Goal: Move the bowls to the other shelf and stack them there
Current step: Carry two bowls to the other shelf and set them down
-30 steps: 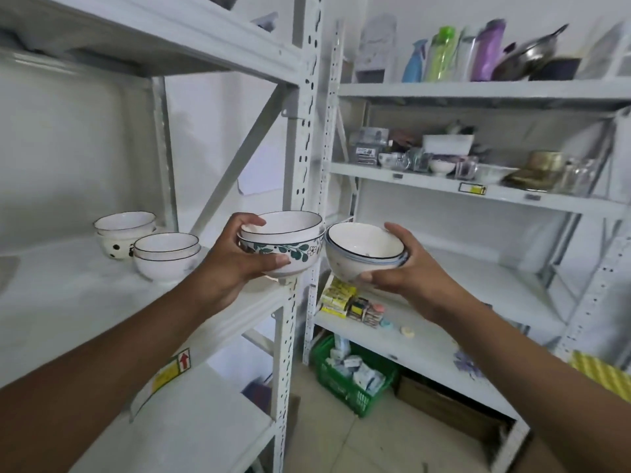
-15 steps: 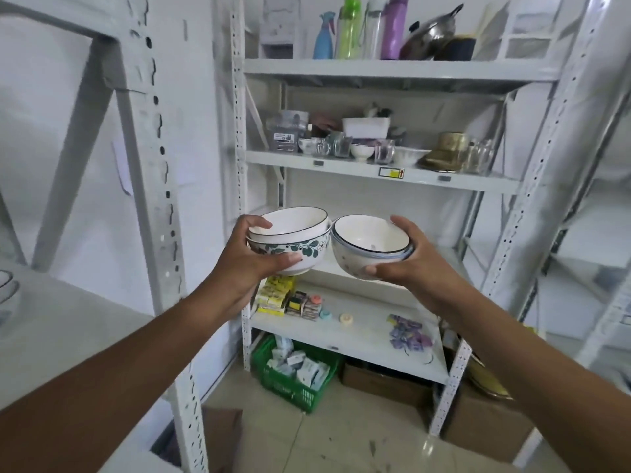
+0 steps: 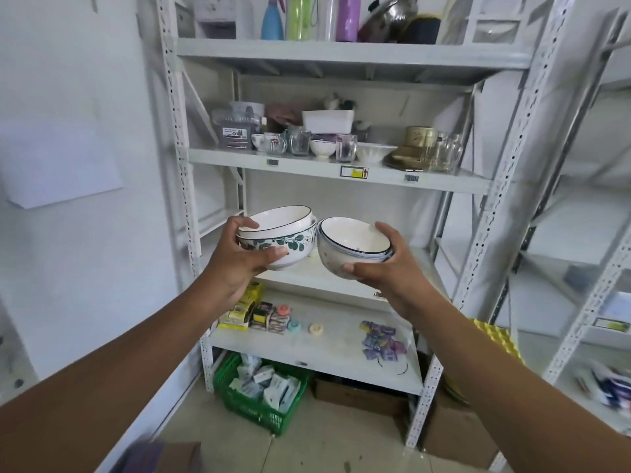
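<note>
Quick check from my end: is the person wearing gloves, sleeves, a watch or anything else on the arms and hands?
Nothing worn shows. The left hand and right hand are bare, with no gloves, rings or watch visible. Both forearms are uncovered right down to the frame's edge, so no sleeve appears. The fingers carry no tape or markings.

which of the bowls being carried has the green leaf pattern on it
The lower bowl of the pair gripped by the left hand. A plain white bowl nests inside it, and the bowls in the right hand show only thin blue rim lines.
</note>
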The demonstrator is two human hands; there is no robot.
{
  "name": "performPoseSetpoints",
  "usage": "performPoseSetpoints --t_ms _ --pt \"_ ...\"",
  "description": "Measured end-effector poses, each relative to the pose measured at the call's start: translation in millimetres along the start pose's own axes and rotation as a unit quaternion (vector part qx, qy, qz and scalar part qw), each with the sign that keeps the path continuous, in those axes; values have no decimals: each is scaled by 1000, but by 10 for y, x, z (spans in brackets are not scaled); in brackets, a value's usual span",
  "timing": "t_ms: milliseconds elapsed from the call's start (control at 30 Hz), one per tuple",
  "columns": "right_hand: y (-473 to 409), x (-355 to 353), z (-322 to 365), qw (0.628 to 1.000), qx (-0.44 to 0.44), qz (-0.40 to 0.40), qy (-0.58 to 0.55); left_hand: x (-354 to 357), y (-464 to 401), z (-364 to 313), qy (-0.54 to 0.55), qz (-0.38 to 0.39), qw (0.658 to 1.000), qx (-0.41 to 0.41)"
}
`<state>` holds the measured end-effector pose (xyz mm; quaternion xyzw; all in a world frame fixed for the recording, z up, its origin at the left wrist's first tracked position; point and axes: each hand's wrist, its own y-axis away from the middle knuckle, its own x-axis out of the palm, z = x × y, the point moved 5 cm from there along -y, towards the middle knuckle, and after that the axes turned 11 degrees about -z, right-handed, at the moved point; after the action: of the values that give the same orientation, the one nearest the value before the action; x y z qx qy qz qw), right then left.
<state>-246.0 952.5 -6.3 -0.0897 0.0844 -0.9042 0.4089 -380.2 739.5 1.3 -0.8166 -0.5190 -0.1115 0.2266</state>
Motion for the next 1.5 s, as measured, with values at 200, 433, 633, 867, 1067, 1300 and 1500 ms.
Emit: performPoseSetpoints --t_ms 200,433,633,867,1067,1300,1500 --pt "-477 -113 -105 1000 3 -12 -9 191 -489 288 -3 -5 1000 -11" --pt "-1068 -178 -266 999 13 -40 -8 362 -1175 612 5 15 1000 -19" --pt "-1680 -166 -462 998 2 -56 22 449 -1892 925 16 42 998 -34" --pt "-2350 -20 -716 995 -9 -88 34 465 -2737 1327 22 76 995 -62" --pt "-2715 -10 -929 993 -12 -109 50 539 -3198 1612 43 79 993 -73" --pt "-3165 -187 -1187 989 -5 -140 58 688 -3654 1926 32 84 993 -80" --pt "-3635 -417 -1461 987 0 -139 80 811 -4016 2354 29 68 993 -93"
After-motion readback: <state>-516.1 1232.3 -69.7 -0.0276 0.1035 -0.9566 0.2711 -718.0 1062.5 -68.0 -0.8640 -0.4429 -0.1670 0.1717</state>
